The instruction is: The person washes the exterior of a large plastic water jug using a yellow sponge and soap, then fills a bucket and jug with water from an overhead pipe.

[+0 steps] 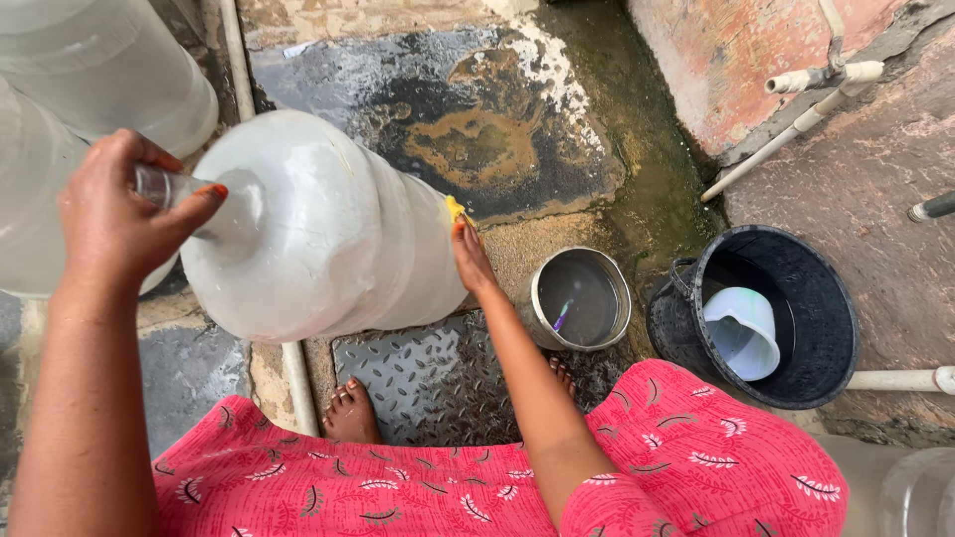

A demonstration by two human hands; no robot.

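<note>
A big translucent water jug (318, 229) is tilted toward me. My left hand (114, 214) is closed around its narrow neck at the left. My right hand (471, 257) presses a small yellow scrubber (456, 209) against the jug's far bottom end. My bare feet stand on a metal tread plate (428, 373) below the jug.
A steel pot (580, 298) with water and a small brush stands right of my right hand. A black bucket (766, 313) holds a white jug. Two more large translucent jugs (90, 70) stand at the upper left. White pipes (796, 124) run along the right wall. The ground is wet stone.
</note>
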